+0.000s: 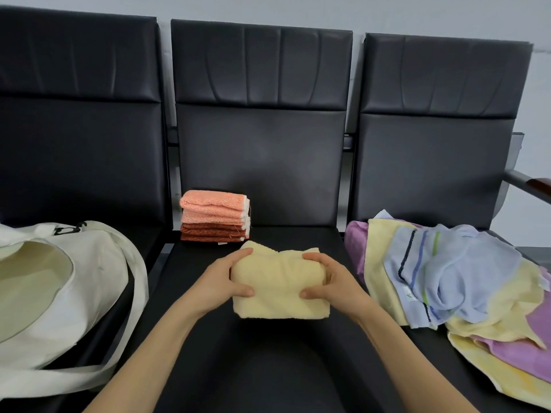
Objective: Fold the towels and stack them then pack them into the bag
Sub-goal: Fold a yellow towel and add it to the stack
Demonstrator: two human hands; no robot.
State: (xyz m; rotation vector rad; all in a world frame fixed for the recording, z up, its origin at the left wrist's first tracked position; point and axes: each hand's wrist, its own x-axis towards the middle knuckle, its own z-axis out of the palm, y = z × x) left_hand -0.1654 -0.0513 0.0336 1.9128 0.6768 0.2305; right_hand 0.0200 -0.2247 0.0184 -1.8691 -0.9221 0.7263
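A folded pale yellow towel [280, 286] lies on the middle black seat [268, 368]. My left hand [222, 281] grips its left edge, thumb on top. My right hand [331, 283] grips its right edge the same way. Behind it, at the seat's back left, stands a stack of folded towels [214, 217], light orange ones above dark rust ones. A cream tote bag [59, 293] lies open on the left seat, its straps trailing toward the front. A loose heap of unfolded towels [459, 290], yellow, light blue and purple, covers the right seat.
The three black padded seats share upright backrests [262, 129] against a pale wall. A metal armrest with a wooden top [530, 186] juts out at the far right.
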